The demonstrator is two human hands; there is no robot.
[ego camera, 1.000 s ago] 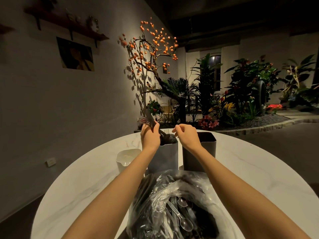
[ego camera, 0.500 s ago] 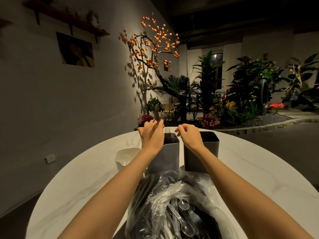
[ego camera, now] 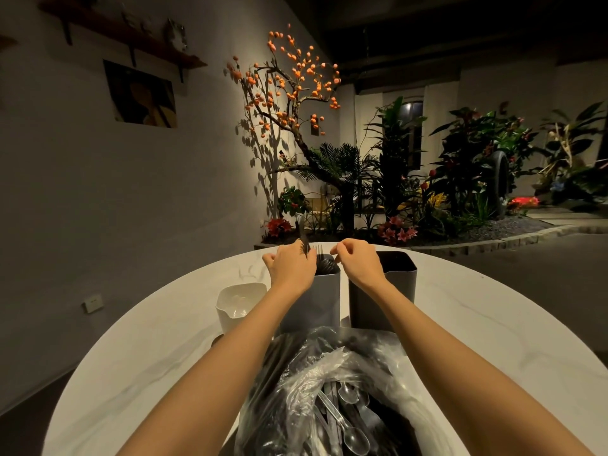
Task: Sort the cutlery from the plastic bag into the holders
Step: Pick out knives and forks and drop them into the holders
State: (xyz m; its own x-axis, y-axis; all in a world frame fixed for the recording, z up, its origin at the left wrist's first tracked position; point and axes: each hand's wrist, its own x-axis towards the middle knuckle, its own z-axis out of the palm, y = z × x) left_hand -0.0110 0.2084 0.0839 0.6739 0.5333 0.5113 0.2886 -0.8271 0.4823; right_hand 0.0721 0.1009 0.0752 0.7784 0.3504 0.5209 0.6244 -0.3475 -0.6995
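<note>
The bench (ego camera: 477, 317) is white with faint grey veining, like marble. At its far edge stand two holders: the light grey holder (ego camera: 320, 301) with black cutlery and a pale fork inside, and the dark grey holder (ego camera: 383, 299) just to its right. The small cup (ego camera: 238, 304) towards the left edge is white. At the near edge the plastic bag (ego camera: 329, 383) is clear with a black lining, holding clear spoons (ego camera: 348, 426) among black pieces.

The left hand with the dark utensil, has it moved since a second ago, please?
Yes. The left hand has sunk lower against the grey holder, bringing the dark utensil from a leftward tilt to nearly upright at the holder's rim.
</note>
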